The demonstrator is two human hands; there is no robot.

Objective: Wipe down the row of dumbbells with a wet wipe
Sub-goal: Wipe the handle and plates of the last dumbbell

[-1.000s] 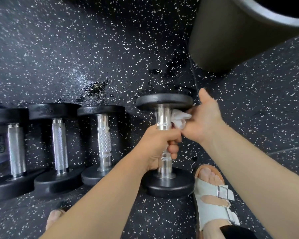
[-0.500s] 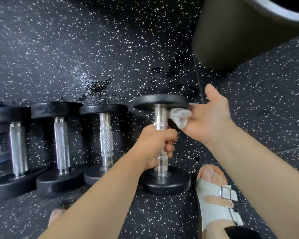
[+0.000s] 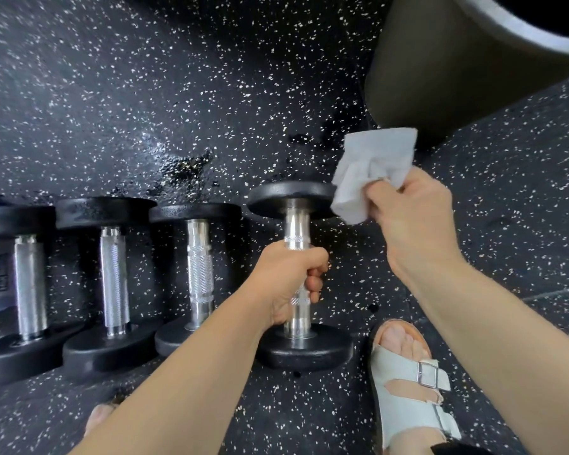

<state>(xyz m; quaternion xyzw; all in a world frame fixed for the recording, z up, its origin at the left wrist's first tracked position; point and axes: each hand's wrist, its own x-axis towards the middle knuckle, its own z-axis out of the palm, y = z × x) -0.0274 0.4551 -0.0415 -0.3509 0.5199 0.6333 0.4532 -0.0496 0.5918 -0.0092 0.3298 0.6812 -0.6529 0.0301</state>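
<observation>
Head view, looking down at the speckled floor point(image 3: 145, 93). My left grip point(image 3: 286, 277) is wrapped full round the middle of the chrome handle of the rightmost dumbbell point(image 3: 296, 221), fingers curled tight at its 3 o'clock side. My right grip point(image 3: 411, 218) pinches a bunched wet wipe point(image 3: 372, 172) at 1 o'clock of that dumbbell. The wipe is off the handle, and one corner overlaps the far plate's edge; I cannot tell if it touches. Three more dumbbells point(image 3: 112, 274) lie in the row out toward 9 o'clock, the nearest just beside mine. Risks, as I judge them: a damp, smooth handle under a one-handed hold could slide. The near plate sits just beside my sandalled foot point(image 3: 408, 389) at 4 o'clock, toes bare, so a slip or roll goes straight there. Tipping it toward 9 o'clock could knock it against the neighbour. My left grip covers the knurled middle, so that band gets missed unless I shift my hold. The wipe is held only by a pinch, most of it loose, so a hard drag on the plate edge could pull it free. A dark glossy patch point(image 3: 191, 165) at 11 o'clock looks wet and may be poor footing. A dark bin point(image 3: 424, 77) stands at 1 o'clock, well apart.
</observation>
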